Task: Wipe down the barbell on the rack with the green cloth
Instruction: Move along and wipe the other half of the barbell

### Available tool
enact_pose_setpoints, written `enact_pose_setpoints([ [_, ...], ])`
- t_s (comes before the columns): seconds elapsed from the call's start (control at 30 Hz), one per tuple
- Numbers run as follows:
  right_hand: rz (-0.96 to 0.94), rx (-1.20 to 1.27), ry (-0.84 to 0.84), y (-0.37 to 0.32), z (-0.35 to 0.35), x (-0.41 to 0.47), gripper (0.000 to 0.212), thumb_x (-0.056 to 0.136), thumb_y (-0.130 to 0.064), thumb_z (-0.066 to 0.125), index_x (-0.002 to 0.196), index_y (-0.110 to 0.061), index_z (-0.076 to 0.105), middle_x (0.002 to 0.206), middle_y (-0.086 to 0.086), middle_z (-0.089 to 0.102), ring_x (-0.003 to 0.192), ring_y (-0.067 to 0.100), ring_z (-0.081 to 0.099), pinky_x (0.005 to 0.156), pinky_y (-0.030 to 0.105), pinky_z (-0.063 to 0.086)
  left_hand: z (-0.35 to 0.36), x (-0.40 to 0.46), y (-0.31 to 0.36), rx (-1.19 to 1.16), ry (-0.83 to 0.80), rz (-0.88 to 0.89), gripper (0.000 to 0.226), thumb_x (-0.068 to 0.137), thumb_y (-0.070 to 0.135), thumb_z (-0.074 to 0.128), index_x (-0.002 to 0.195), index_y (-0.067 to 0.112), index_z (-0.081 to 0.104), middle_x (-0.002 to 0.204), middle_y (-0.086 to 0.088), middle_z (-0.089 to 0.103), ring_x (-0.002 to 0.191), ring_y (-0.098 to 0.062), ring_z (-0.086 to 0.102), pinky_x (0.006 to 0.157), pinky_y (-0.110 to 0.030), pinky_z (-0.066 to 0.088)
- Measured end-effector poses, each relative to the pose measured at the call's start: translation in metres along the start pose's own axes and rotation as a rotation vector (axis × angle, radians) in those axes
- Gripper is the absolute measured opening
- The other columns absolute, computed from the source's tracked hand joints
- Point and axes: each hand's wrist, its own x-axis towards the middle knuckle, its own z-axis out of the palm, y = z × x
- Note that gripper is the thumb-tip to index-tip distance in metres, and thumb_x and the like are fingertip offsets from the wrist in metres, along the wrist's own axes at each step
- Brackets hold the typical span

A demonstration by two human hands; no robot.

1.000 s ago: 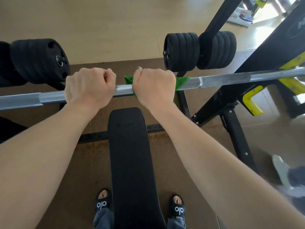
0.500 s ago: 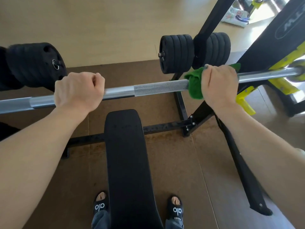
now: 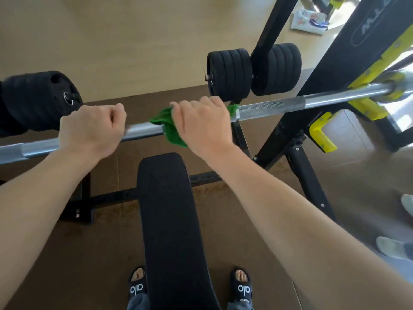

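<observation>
- Two hands on one long silver steel barbell (image 3: 279, 106), resting crosswise on black rack with yellow hooks (image 3: 366, 106).
- Left hand (image 3: 91, 128): fingers curled round bare bar, left of centre.
- Right hand (image 3: 203, 121): fingers curled round crumpled green cloth (image 3: 169, 128), wrapped on bar near centre; cloth ends showing both sides of fist.
- Black padded bench (image 3: 169, 215) below bar.
- Black round weight plates (image 3: 230, 74) stored behind, beside rack upright.
- Black slide sandals (image 3: 136, 287) on brown floor.

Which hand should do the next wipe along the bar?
The right hand: it already grips the green cloth wrapped on the barbell. The left hand only holds bare bar.
</observation>
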Motion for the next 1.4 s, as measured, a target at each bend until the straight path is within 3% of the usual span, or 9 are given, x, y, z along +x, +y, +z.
enact_pose_setpoints([
  [0.13,0.106,-0.142,-0.023,0.099,-0.02,-0.009,0.055,0.108,-0.034,0.022,0.067,-0.022,0.056,0.058,-0.002,0.057,0.058,0.022,0.039,0.074,0.039,0.041,-0.015,0.01,0.06,-0.144,0.038,0.143,0.037,0.105,0.033,0.035,0.081,0.012,0.054,0.07,-0.006,0.053,0.06,-0.029,0.048,0.059,-0.035,0.034],
  [0.3,0.204,-0.294,0.006,0.195,-0.025,-0.015,0.057,0.109,-0.029,0.021,0.076,-0.007,0.063,0.067,0.014,0.065,0.066,0.035,0.055,0.076,0.046,0.043,0.006,0.023,0.16,-0.219,-0.145,0.185,0.041,0.107,0.036,0.025,0.084,0.016,0.052,0.068,0.001,0.046,0.059,-0.02,0.045,0.058,-0.034,0.029],
  [0.57,0.326,-0.18,0.159,0.13,-0.005,-0.017,0.051,0.108,-0.029,0.027,0.07,-0.019,0.061,0.065,-0.001,0.064,0.074,0.026,0.06,0.101,0.043,0.04,0.021,0.023,0.17,-0.059,-0.056,0.199,0.051,0.107,0.036,0.026,0.073,0.013,0.057,0.057,0.001,0.038,0.047,-0.017,0.032,0.058,-0.036,0.035],
  [0.7,0.152,-0.07,0.111,0.093,0.0,-0.017,0.049,0.108,-0.028,0.026,0.073,-0.021,0.059,0.068,-0.004,0.062,0.069,0.023,0.054,0.088,0.04,0.039,0.024,0.023,0.169,-0.041,-0.033,0.227,0.048,0.106,0.037,0.027,0.071,0.016,0.053,0.056,0.002,0.037,0.046,-0.015,0.033,0.052,-0.031,0.026],
  [0.83,0.022,-0.05,0.052,0.124,-0.007,-0.017,0.048,0.109,-0.035,0.026,0.075,-0.023,0.057,0.066,-0.007,0.056,0.064,0.018,0.038,0.084,0.04,0.04,0.025,0.024,0.168,-0.057,-0.027,0.215,0.05,0.105,0.034,0.028,0.062,0.017,0.046,0.056,-0.003,0.043,0.048,-0.025,0.042,0.054,-0.034,0.035],
  [1.0,0.112,-0.206,0.065,0.232,-0.026,-0.023,0.055,0.108,-0.032,0.023,0.074,-0.015,0.062,0.067,0.01,0.066,0.066,0.031,0.057,0.085,0.043,0.042,0.022,0.022,0.173,-0.039,-0.037,0.168,0.052,0.104,0.034,0.03,0.059,0.015,0.048,0.055,-0.008,0.048,0.05,-0.029,0.049,0.051,-0.035,0.045],
  [1.1,0.198,-0.251,0.091,0.261,-0.025,-0.028,0.057,0.109,-0.029,0.021,0.074,-0.01,0.062,0.067,0.014,0.066,0.065,0.034,0.055,0.084,0.045,0.043,0.024,0.021,0.176,-0.005,-0.022,0.145,0.052,0.104,0.031,0.031,0.058,0.013,0.048,0.053,-0.008,0.045,0.047,-0.027,0.044,0.047,-0.031,0.036],
  [1.2,0.277,-0.228,0.12,0.226,-0.016,-0.021,0.053,0.108,-0.027,0.026,0.073,-0.012,0.063,0.066,0.01,0.065,0.07,0.034,0.059,0.086,0.045,0.044,0.026,0.022,0.175,0.016,-0.003,0.173,0.05,0.102,0.028,0.033,0.056,0.013,0.046,0.048,-0.005,0.042,0.04,-0.023,0.038,0.045,-0.027,0.023],
  [1.4,0.207,-0.017,0.047,0.142,-0.01,-0.018,0.054,0.108,-0.032,0.025,0.076,-0.016,0.066,0.073,0.002,0.069,0.077,0.027,0.063,0.093,0.044,0.043,0.024,0.02,0.175,0.013,-0.011,0.156,0.046,0.101,0.029,0.034,0.057,0.019,0.044,0.05,-0.005,0.046,0.042,-0.027,0.044,0.048,-0.032,0.035],
])
